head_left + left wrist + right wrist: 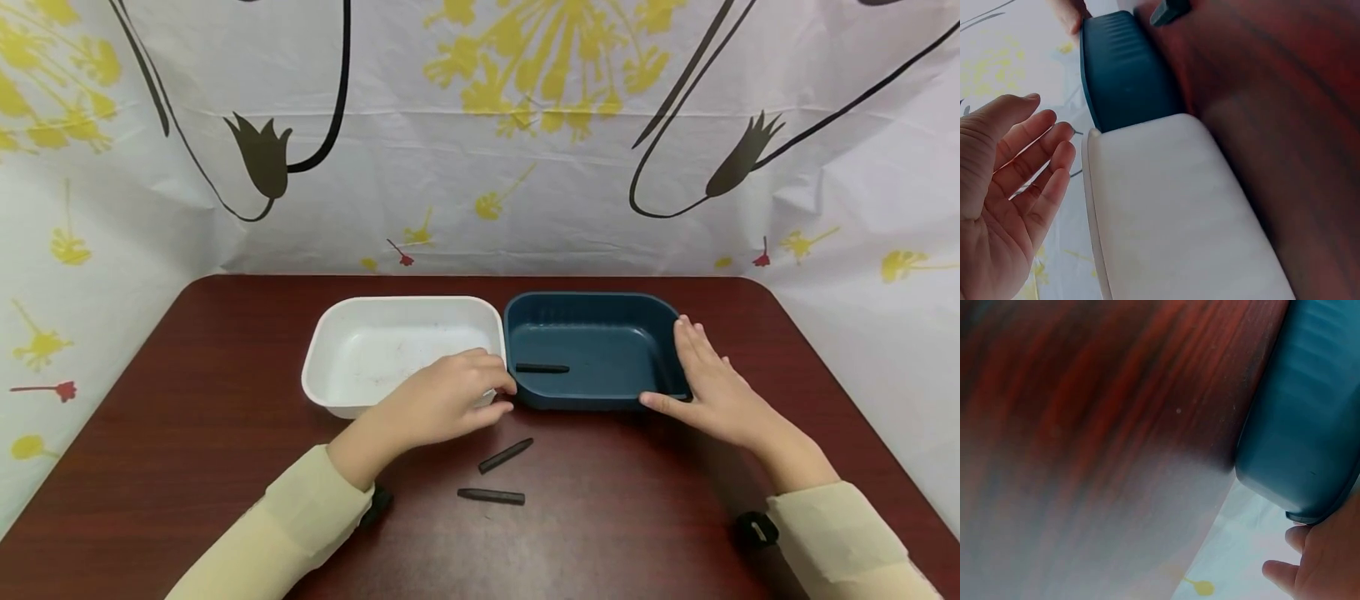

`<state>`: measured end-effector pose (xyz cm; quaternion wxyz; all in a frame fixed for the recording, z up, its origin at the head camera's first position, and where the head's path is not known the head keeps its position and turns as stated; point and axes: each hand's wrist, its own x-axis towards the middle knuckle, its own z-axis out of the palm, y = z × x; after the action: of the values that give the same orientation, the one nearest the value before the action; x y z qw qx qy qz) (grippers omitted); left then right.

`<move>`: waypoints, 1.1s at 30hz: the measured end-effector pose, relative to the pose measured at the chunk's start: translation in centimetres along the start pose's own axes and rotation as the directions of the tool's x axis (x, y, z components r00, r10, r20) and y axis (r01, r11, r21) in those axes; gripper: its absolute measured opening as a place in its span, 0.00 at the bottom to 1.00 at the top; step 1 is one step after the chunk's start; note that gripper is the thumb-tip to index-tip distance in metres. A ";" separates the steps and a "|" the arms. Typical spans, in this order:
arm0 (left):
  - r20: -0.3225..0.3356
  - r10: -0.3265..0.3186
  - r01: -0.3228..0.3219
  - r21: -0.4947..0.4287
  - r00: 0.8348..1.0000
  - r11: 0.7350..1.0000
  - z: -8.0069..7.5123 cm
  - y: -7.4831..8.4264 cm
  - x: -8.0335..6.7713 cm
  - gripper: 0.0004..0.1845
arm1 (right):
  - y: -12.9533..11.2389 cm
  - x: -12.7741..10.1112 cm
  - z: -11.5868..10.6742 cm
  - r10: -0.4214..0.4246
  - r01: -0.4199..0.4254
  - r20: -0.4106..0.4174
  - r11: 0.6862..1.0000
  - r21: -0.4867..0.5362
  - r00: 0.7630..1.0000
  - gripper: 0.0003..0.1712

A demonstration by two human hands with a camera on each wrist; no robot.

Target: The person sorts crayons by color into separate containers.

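Observation:
My left hand hovers over the front right corner of a white plastic bin, its fingers loosely bent and holding nothing. In the left wrist view, the left palm is bare beside the bin's rim. With fingers straight, my right hand rests along the right end of a dark blue bin, thumb at the front rim. Inside the blue bin lies a short black crayon-like stick. Two similar sticks, one slanted and one nearly level, lie on the table in front of the bins.
The two bins stand side by side on a dark red-brown wooden table. Small dark specks dot the white bin's floor. A white sheet with printed flowers hangs behind and on both sides. Each wrist carries a black device.

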<state>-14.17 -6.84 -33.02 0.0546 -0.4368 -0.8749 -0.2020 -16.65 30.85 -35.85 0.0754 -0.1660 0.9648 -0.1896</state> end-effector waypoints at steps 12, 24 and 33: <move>0.167 0.023 -0.028 0.028 0.986 0.999 1.4 1.3 -0.6 0.08 | 0.0 0.1 -0.1 0.003 -0.003 0.013 1.000 0.008 1.000 0.67; 0.296 -0.094 0.069 0.094 0.951 0.993 3.3 1.9 -0.4 0.05 | 0.0 0.1 -0.1 0.009 -0.009 0.020 1.000 -0.003 1.000 0.67; 0.352 -0.173 0.144 0.107 0.920 0.984 4.0 2.1 0.3 0.06 | 0.0 0.1 -0.3 0.016 -0.016 0.027 1.000 0.000 1.000 0.67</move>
<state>-12.38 -3.92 -35.96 -0.1060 -0.3917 -0.9098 -0.0875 -16.81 30.86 -35.61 0.0898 -0.1610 0.9649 -0.1868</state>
